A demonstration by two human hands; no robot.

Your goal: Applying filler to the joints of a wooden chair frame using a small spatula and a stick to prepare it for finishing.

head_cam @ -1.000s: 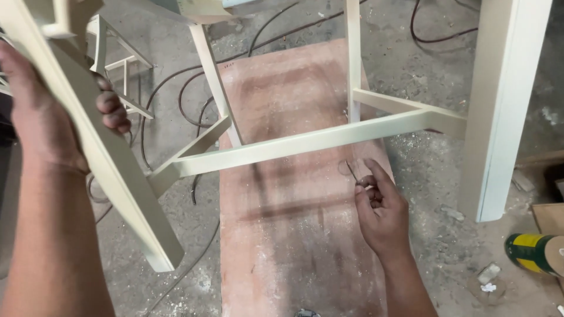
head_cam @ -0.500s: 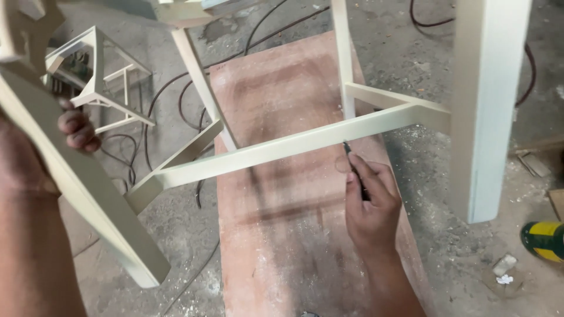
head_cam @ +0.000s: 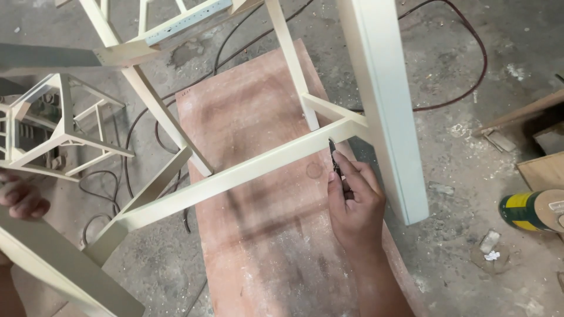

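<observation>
Lower left of frame, left hand (head_cam: 20, 199) curled around a cream frame leg (head_cam: 53, 258); centre, right hand (head_cam: 352, 202) pinching a thin dark tool (head_cam: 335, 157), tip touching the cream crossbar (head_cam: 247, 171), above a reddish board (head_cam: 264, 246); farther, black cables (head_cam: 464, 64).

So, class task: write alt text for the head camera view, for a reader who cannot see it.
A person's right hand holds a small dark tool against a cream-painted chair rail, while the left hand grips a cream chair leg. Beneath lies a dusty reddish board on a grey floor with cables.
</observation>
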